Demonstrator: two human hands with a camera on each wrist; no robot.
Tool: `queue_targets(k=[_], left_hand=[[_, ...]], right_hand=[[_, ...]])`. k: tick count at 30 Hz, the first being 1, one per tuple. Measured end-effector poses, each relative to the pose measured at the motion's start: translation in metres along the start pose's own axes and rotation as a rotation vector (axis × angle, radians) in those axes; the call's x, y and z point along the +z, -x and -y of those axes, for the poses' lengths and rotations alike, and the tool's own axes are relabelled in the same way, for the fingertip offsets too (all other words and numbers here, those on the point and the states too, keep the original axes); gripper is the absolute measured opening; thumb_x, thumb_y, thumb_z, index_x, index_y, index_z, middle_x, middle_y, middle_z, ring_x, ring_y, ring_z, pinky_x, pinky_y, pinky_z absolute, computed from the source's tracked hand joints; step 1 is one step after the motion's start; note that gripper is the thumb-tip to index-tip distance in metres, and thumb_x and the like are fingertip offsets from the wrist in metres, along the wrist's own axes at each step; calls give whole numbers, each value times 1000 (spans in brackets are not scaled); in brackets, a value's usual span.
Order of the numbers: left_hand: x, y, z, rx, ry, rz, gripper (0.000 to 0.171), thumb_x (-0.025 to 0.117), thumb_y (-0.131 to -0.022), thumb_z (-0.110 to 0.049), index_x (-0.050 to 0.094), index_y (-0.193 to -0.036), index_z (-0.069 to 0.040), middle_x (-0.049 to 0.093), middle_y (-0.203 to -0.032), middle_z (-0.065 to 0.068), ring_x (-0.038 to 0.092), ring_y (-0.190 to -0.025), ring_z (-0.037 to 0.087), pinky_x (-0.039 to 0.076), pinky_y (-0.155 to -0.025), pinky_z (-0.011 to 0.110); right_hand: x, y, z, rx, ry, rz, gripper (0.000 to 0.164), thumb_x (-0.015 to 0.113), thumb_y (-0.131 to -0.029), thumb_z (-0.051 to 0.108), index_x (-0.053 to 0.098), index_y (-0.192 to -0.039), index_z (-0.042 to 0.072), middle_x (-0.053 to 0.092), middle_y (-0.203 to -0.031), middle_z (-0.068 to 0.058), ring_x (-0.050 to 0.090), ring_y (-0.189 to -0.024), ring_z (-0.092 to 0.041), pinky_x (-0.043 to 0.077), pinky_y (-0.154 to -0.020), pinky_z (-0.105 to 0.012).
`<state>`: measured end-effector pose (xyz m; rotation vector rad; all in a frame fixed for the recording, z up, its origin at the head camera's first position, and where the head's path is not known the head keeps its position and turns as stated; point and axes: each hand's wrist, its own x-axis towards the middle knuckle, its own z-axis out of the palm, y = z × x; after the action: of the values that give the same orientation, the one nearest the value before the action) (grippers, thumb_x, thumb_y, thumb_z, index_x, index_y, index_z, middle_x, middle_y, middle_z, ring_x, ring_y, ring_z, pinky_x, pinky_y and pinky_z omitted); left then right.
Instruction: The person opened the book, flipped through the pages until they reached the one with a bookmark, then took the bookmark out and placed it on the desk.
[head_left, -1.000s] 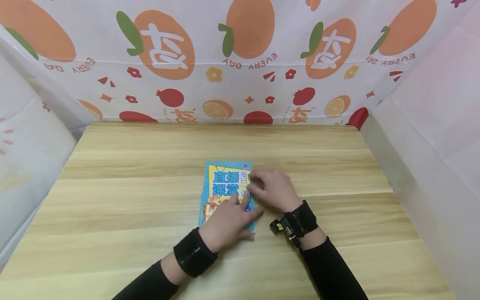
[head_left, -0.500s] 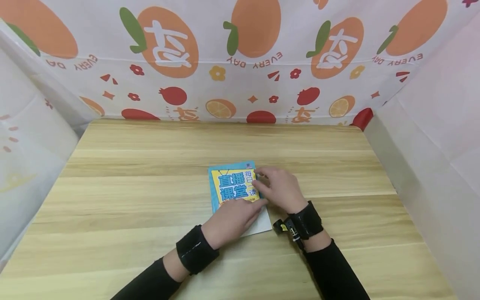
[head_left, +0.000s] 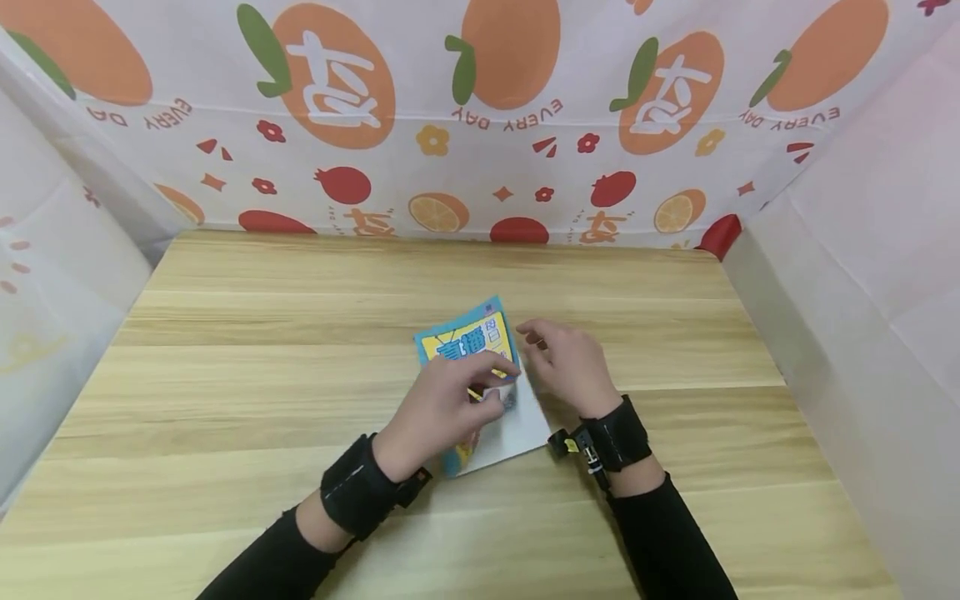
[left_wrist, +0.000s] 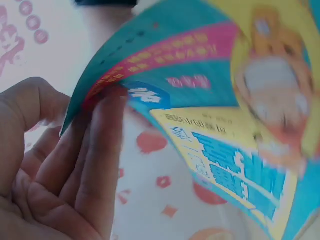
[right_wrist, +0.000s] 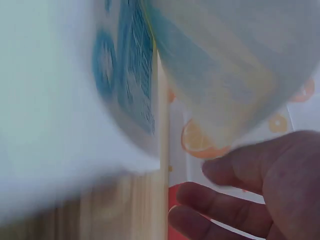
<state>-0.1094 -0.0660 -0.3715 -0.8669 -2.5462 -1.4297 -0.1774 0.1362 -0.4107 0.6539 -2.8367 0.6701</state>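
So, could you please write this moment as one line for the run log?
left grip: holds raised cover; right grip: beside booklet, contact unclear; booklet: on table, partly open, white page showing

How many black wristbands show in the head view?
2: a wristband on the wrist of the left hand, which holds the booklet's cover, and a second wristband on the wrist of the right hand. No others show.

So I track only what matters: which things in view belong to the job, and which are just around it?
In the job: blue-covered booklet; left hand, holding its cover; right hand, beside it.

Just around: wooden table; fruit-print cloth; black wristbands.
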Motion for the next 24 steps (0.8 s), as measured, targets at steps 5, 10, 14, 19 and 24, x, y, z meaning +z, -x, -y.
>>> queue_targets(k=[5, 10, 14, 19, 24], left_hand=[[-13, -2, -4, 58, -35, -61, 33, 59, -78, 1, 66, -106, -15, 65, -104, -8, 57, -71, 1, 51, -58, 22], [-26, 1, -6, 117, -214, 38, 54, 55, -80, 3, 61, -126, -25, 45, -131, -3, 43, -58, 5, 40, -47, 22], [-39, 4, -6, 88, -318, 140, 51, 57, -85, -1, 59, -129, -26, 50, -134, -6, 56, -91, 8, 49, -64, 27], [-45, 3, 5, 12, -419, 138, 32, 59, -93, -17, 63, -124, -17, 59, -110, 0, 55, -91, 13, 51, -71, 30], [-55, 4, 20, -118, -592, 169, 43, 67, -88, -34, 61, -127, -16, 48, -95, 6, 44, -77, 23, 42, -59, 32]], right_hand=[[5, 0, 6, -45, 8, 75, 28, 64, -88, 28, 66, -113, 18, 66, -106, 2, 59, -92, -13, 51, -73, -34], [11, 4, 13, -130, 53, 233, 45, 61, -88, 49, 61, -127, 27, 56, -131, -4, 53, -111, -19, 47, -87, -39], [13, 8, 15, -68, 111, 329, 53, 60, -86, 54, 55, -133, 32, 42, -144, -3, 40, -127, -28, 33, -99, -56], [8, 7, 12, 2, 183, 382, 55, 62, -86, 48, 51, -137, 30, 37, -148, -1, 29, -133, -36, 16, -97, -73], [-2, 8, 6, 64, 207, 412, 54, 66, -86, 36, 51, -137, 29, 36, -148, -2, 27, -135, -34, 12, -98, -73]])
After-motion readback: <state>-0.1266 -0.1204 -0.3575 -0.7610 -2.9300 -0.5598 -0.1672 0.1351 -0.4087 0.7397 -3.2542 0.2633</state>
